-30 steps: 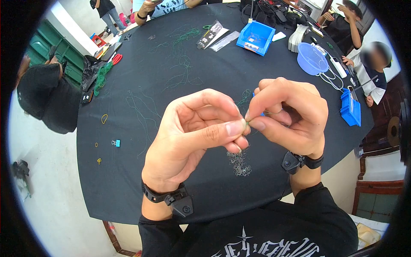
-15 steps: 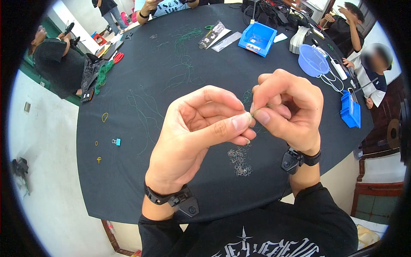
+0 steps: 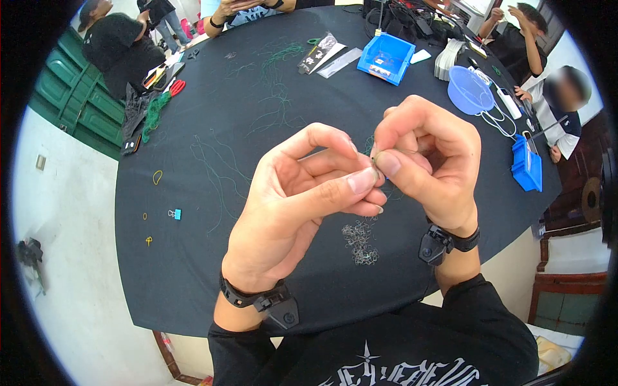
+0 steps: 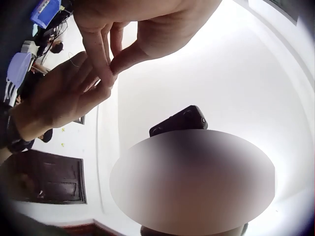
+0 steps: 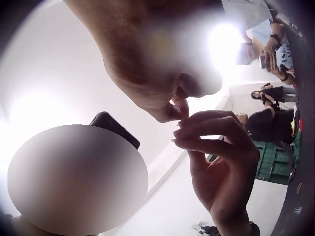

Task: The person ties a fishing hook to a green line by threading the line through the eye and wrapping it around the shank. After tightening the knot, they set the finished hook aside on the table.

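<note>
My left hand [image 3: 290, 199] and right hand [image 3: 438, 161] meet fingertip to fingertip above the black-covered table. The right thumb and forefinger pinch a fine green thread, mostly hidden by the fingers. Pressed to the other fingers, my left thumb pinches at the same spot, with its forefinger raised and bent. What tiny piece sits on the thread there I cannot tell. Both wrist views show the left hand [image 5: 221, 162] and right hand [image 4: 64, 93] joined at the tips. Below them lies a pile of small wire hooks [image 3: 360, 243], with loose green thread [image 3: 369, 145] behind the hands.
Green threads [image 3: 277, 90] trail over the black tablecloth [image 3: 187, 276]. At left lie a teal binder clip [image 3: 175, 214], yellow rubber bands [image 3: 157, 177] and red-handled scissors [image 3: 177, 87]. A blue bin [image 3: 386, 58] and purple basin [image 3: 471, 90] stand far right. Several people surround the table.
Both hands have risen slightly, still joined at the fingertips. The right hand has shifted a little left. A person in black at the far left has moved toward the back.
</note>
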`<state>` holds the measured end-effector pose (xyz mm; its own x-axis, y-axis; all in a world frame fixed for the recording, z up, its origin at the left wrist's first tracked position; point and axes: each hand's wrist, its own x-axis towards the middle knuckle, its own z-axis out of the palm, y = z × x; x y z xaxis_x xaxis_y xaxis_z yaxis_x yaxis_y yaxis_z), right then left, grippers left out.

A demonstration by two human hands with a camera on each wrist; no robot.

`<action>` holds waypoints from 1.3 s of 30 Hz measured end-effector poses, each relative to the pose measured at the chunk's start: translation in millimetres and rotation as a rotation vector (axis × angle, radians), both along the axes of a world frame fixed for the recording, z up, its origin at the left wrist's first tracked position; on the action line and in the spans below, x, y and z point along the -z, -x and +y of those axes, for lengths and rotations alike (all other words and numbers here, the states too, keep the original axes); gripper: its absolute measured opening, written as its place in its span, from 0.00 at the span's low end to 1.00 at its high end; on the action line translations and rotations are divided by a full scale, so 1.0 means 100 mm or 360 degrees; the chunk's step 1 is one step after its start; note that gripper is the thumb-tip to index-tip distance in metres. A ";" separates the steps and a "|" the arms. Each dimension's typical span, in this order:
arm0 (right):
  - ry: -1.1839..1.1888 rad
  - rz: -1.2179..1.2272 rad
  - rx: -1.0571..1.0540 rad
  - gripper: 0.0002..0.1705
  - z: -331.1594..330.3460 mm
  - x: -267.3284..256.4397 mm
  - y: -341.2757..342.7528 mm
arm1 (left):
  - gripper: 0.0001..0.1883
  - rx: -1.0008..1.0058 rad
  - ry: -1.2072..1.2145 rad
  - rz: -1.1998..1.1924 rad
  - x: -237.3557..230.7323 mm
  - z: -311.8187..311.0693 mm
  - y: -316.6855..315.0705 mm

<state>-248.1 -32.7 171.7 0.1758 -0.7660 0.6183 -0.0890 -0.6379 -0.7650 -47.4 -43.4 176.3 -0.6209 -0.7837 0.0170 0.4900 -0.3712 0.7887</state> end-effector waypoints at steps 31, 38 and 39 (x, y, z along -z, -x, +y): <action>-0.0121 -0.0272 -0.0254 0.06 -0.01 0.05 0.01 | 0.12 0.0042 -0.0028 0.0146 0.03 0.02 0.01; -0.0187 -0.0236 -0.0250 0.06 0.01 0.02 0.02 | 0.12 -0.0100 0.0026 0.0075 0.00 0.04 0.04; -0.0189 -0.0247 -0.0258 0.06 0.00 0.01 0.01 | 0.12 -0.0149 0.0046 0.0059 -0.01 0.04 0.04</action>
